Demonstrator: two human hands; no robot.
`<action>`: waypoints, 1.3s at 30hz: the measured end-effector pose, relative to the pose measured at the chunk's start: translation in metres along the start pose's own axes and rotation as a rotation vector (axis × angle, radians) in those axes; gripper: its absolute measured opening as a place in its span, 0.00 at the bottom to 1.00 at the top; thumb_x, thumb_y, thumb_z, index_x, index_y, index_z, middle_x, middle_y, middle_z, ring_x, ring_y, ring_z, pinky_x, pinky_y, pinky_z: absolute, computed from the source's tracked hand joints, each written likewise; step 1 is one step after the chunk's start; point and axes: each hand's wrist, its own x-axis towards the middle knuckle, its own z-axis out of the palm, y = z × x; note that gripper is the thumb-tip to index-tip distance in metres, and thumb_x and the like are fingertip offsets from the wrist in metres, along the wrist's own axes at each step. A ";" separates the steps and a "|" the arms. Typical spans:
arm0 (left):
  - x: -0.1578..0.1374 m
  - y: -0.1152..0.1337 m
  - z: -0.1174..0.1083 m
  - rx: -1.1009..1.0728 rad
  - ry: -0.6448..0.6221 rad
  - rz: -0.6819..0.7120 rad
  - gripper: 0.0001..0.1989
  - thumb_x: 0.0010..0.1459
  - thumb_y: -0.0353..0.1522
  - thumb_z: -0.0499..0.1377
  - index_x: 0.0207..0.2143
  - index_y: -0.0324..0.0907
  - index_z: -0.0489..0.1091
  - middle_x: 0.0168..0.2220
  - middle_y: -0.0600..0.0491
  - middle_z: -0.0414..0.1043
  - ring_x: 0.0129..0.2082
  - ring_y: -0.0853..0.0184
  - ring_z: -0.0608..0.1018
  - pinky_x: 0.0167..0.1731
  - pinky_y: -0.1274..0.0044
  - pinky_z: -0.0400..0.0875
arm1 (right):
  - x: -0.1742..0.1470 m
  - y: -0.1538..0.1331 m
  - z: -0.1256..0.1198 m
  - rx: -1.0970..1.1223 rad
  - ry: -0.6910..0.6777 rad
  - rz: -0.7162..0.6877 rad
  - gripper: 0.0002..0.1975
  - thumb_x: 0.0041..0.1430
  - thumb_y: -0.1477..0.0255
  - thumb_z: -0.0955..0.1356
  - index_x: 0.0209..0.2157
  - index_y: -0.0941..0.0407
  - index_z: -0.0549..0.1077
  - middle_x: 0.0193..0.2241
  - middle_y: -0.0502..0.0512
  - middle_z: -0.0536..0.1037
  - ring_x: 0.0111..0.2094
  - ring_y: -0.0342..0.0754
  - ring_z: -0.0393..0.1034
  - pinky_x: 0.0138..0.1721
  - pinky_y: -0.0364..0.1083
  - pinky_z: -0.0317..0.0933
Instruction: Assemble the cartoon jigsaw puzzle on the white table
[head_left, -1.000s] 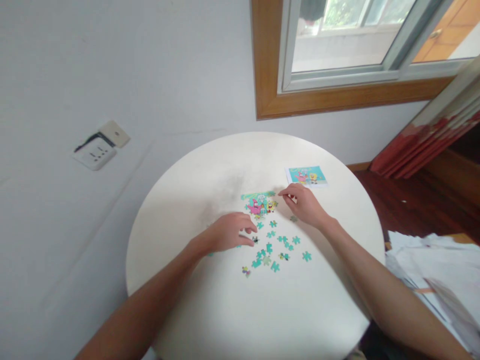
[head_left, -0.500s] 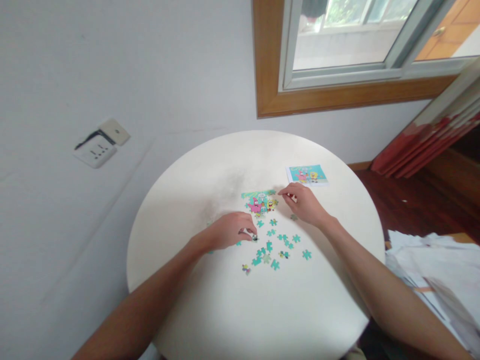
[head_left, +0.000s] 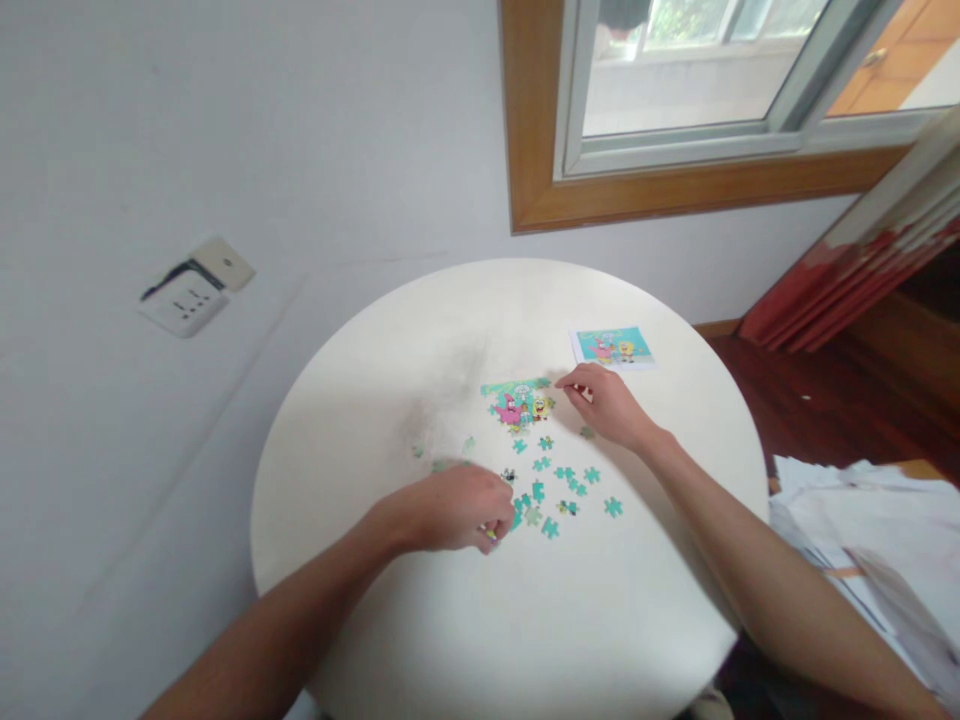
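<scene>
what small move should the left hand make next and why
Probably a light pinch by the left hand on the yellow-marked piece: its fingertips are curled right at it, though whether they already grip it is unclear. Other loose pieces lie close by, so a light touch might avoid nudging them.

We note a round white worktop set beside a pale wall. We locate a socket plate at left, a daylit, wood-framed window above, a red-and-white curtain at right, and dark reddish flooring below it.
</scene>
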 end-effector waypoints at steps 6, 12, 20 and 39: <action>-0.002 0.001 -0.003 0.017 0.011 0.016 0.06 0.52 0.26 0.67 0.29 0.44 0.73 0.32 0.56 0.73 0.36 0.68 0.73 0.37 0.78 0.62 | 0.000 0.001 0.000 0.007 -0.003 -0.008 0.12 0.61 0.77 0.63 0.39 0.56 0.78 0.33 0.57 0.77 0.36 0.49 0.69 0.39 0.48 0.62; -0.005 0.007 0.003 0.097 0.045 0.055 0.07 0.53 0.23 0.65 0.27 0.42 0.70 0.29 0.55 0.72 0.35 0.66 0.73 0.39 0.76 0.63 | 0.000 0.001 0.001 0.013 -0.004 -0.002 0.12 0.61 0.77 0.63 0.39 0.56 0.78 0.33 0.57 0.78 0.36 0.49 0.69 0.39 0.48 0.62; -0.009 -0.001 -0.007 -0.031 0.079 0.066 0.05 0.57 0.25 0.61 0.32 0.43 0.71 0.29 0.54 0.73 0.35 0.65 0.74 0.37 0.76 0.65 | -0.001 -0.005 0.002 0.062 -0.001 0.014 0.12 0.61 0.77 0.63 0.39 0.56 0.79 0.34 0.58 0.78 0.36 0.49 0.70 0.38 0.48 0.63; 0.024 -0.028 -0.001 -0.859 0.842 -0.289 0.13 0.51 0.29 0.65 0.40 0.40 0.70 0.29 0.54 0.78 0.30 0.67 0.80 0.34 0.77 0.75 | -0.011 -0.062 0.047 0.971 -0.123 0.361 0.13 0.48 0.62 0.75 0.27 0.57 0.75 0.22 0.51 0.77 0.21 0.41 0.66 0.24 0.42 0.58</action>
